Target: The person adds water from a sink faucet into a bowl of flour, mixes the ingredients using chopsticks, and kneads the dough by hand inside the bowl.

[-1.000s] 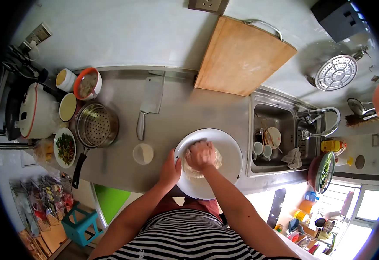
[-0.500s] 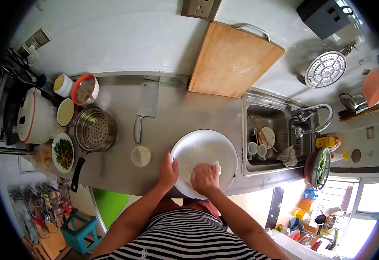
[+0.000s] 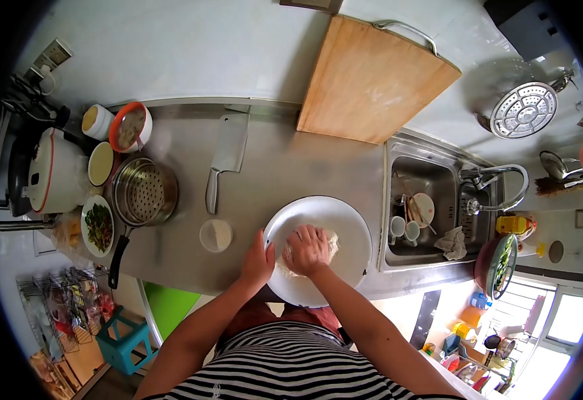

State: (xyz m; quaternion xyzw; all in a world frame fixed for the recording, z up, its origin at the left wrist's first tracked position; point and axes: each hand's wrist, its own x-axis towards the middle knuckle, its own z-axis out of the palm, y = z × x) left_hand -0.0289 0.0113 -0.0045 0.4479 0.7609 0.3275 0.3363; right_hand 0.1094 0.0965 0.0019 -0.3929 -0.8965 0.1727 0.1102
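A white enamel basin point(image 3: 351, 267) stands near the counter's front edge. My left hand point(image 3: 258, 261) grips its left rim, thumb over the inside edge and fingers along the outer wall. Inside, a lump of pale dough point(image 3: 333, 245) lies partly hidden under my right hand point(image 3: 308, 251). That hand is laid over the dough with its fingers stretched forward, pressing on it. White flour smears show on the basin's bottom. Left of the basin is a small clear bowl of white powder point(image 3: 216, 236).
A cleaver point(image 3: 230, 150) lies behind the small bowl. A steamer pot point(image 3: 145, 192), a plate of chopped greens point(image 3: 97, 227) and a rice cooker point(image 3: 55, 170) stand left. A cutting board point(image 3: 375, 80) leans on the wall. The sink point(image 3: 431, 257) holds dishes.
My right hand has gone from curled into the dough to stretched out over it, farther back in the basin. My left hand stays on the rim. The view has shifted slightly.
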